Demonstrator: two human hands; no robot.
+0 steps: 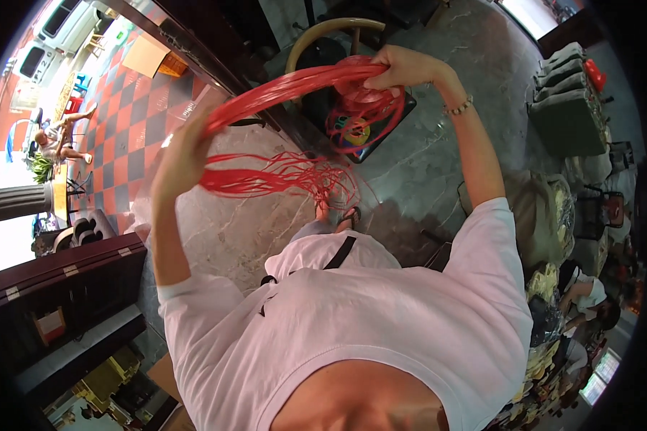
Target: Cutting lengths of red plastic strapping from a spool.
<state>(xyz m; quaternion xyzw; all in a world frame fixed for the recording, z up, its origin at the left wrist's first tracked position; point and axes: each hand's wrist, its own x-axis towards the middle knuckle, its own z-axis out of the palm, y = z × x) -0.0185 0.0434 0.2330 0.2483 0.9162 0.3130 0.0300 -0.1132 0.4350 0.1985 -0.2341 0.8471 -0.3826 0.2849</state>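
Red strands (287,82) in hands (402,70); white van (47,56) lettered.

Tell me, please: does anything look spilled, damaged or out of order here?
The loose ends of the red strands look untidy: they trail from the left hand and splay unevenly, while the band toward the right hand looks neater. No spill shows.

Between left hand (183,161) at 10 o'clock and right hand (406,69) at 1 o'clock: strand bundle (291,80), free ends above feet (348,219). Beyond bundle at 12 o'clock: chair (331,26). Between 10 and 11 o'clock: box (144,56), with floor tiles (126,133) around it. Between 8 and 9 o'clock: cabinet (86,284). Between 3 and 4 o'clock: person (595,296).
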